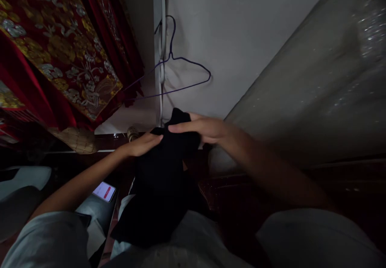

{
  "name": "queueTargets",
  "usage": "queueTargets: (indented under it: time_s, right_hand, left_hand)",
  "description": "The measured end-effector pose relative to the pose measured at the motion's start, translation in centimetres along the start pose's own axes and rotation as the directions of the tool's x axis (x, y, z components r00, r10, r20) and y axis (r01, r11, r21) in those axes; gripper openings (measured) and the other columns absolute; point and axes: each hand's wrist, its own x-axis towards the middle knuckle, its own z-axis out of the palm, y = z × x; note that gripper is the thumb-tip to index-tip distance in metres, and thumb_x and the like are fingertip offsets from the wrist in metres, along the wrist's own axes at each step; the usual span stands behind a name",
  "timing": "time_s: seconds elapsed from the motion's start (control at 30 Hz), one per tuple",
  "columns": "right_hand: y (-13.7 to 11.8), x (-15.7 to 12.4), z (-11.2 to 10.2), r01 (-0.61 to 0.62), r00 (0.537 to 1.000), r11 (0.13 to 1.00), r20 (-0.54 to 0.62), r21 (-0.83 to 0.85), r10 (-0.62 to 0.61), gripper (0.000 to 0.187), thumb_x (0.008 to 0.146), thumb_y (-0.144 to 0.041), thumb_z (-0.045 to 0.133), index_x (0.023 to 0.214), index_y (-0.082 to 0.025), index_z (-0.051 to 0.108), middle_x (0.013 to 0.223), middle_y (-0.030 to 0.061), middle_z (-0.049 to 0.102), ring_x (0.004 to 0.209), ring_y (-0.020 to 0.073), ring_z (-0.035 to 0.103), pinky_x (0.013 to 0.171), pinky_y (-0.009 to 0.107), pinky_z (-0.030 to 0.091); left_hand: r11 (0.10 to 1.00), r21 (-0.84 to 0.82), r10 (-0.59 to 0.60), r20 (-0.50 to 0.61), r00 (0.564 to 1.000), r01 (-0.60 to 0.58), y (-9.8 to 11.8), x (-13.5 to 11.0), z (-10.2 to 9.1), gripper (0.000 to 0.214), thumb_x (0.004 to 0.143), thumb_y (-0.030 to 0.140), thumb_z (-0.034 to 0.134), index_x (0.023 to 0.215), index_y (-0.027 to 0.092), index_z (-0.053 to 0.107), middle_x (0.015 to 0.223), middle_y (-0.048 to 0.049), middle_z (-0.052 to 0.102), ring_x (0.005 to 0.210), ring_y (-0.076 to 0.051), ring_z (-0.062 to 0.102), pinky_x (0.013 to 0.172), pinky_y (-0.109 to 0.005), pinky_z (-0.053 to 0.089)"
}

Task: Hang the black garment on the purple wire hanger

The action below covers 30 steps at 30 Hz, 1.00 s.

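A black garment [159, 175] hangs from both my hands down over my lap. My left hand [143, 144] grips its upper left edge, fingers closed on the cloth. My right hand [202, 129] holds the top of the garment from the right, fingers stretched along the fabric with the thumb hidden behind it. A thin blue wire hanger [183, 61] hangs on the white wall just above my hands, with nothing on it.
Red curtains with gold flowers [60, 47] hang at the upper left. A phone with a lit screen [104, 191] lies on my left thigh. A pale plastic-covered surface [316, 83] slopes along the right. Dark wooden furniture [241, 195] stands below it.
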Motion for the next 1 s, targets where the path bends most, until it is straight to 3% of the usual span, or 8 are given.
queueTargets:
  time_s: [0.1,0.23,0.33,0.47,0.6,0.7,0.87,1.0]
  right_hand:
    - [0.4,-0.5,-4.2,0.075,0.994,0.939,0.105,-0.336,-0.042,0.043,0.077,-0.059,0.084,0.082,-0.017,0.077,0.069,0.0042,0.072,0.068,0.0175,0.07,0.062,0.028,0.058]
    - [4.4,2.1,-9.3,0.055,0.996,0.891,0.087,-0.45,-0.018,0.032,0.078,-0.049,0.086,0.073,-0.019,0.077,0.064,0.0023,0.07,0.06,0.0146,0.064,0.058,0.027,0.054]
    - [7.9,6.1,-10.8,0.018,0.978,0.908,-0.181,-0.418,-0.103,0.016,0.085,-0.034,0.079,0.089,-0.019,0.08,0.084,0.0053,0.077,0.076,0.0183,0.069,0.074,0.033,0.059]
    - [11.2,10.7,-9.6,-0.03,0.796,0.967,-0.592,-0.253,-0.13,0.018,0.085,-0.021,0.07,0.102,-0.019,0.076,0.103,0.007,0.077,0.101,0.0223,0.07,0.099,0.04,0.057]
    - [13.0,11.0,-8.7,-0.193,0.609,0.974,-0.793,-0.119,0.024,0.01,0.079,-0.022,0.075,0.074,-0.02,0.066,0.076,0.0033,0.068,0.082,0.0229,0.065,0.086,0.041,0.059]
    - [13.4,8.5,-10.1,-0.21,0.52,0.962,-0.853,-0.173,-0.04,0.029,0.072,-0.02,0.08,0.059,-0.022,0.054,0.064,-0.0009,0.054,0.069,0.0196,0.058,0.075,0.038,0.057]
    - [11.8,3.8,-12.4,-0.159,0.479,0.956,-0.866,-0.248,-0.144,0.023,0.069,-0.016,0.08,0.062,-0.02,0.059,0.062,-0.0028,0.055,0.067,0.0176,0.059,0.07,0.033,0.055]
    - [10.1,2.2,-10.7,-0.11,0.555,0.95,-0.811,-0.293,-0.185,0.008,0.071,-0.008,0.072,0.071,-0.016,0.07,0.071,0.0024,0.068,0.074,0.0199,0.067,0.078,0.035,0.057]
  left_hand:
    - [0.956,0.292,-0.082,0.126,0.989,0.042,-1.7,-2.3,-1.7,0.056,0.105,0.059,0.038,0.082,0.023,0.075,0.096,-0.0094,0.078,0.108,-0.028,0.071,0.105,-0.047,0.051]
    - [0.73,0.646,-0.266,-0.031,0.963,0.223,-2.2,-4.5,-6.3,0.042,0.095,0.056,0.056,0.076,0.021,0.071,0.093,-0.0118,0.077,0.112,-0.035,0.069,0.111,-0.056,0.042]
    - [0.614,0.699,-0.392,-0.132,0.91,0.366,-0.8,-5.1,-8.8,0.03,0.088,0.051,0.065,0.083,0.023,0.075,0.085,-0.0091,0.076,0.089,-0.031,0.072,0.094,-0.043,0.052]
    - [0.421,0.732,-0.662,-0.155,0.733,0.535,1.7,-5.2,-10.3,0.045,0.09,0.055,0.06,0.109,0.018,0.076,0.1,-0.0146,0.078,0.09,-0.034,0.074,0.078,-0.038,0.054]
    - [0.285,0.742,-0.773,-0.196,0.604,0.606,2.2,-5.0,-10.2,0.046,0.1,0.044,0.043,0.109,0.014,0.075,0.108,-0.0207,0.077,0.102,-0.038,0.074,0.083,-0.043,0.055]
    - [0.338,0.686,-0.701,-0.272,0.659,0.644,2.0,-4.5,-9.7,0.047,0.102,0.04,0.036,0.104,0.014,0.075,0.107,-0.0203,0.077,0.104,-0.038,0.074,0.089,-0.047,0.056]
    - [0.672,0.618,-0.283,-0.295,0.913,0.408,3.3,-1.9,-8.1,0.035,0.094,0.028,0.042,0.079,0.014,0.07,0.144,-0.02,0.063,0.139,-0.036,0.057,0.116,-0.049,0.048]
    - [0.788,0.551,-0.017,-0.429,0.903,0.276,4.0,1.0,-7.6,0.024,0.091,0.026,0.048,0.094,0.015,0.069,0.163,-0.0142,0.044,0.156,-0.037,0.033,0.128,-0.06,0.029]
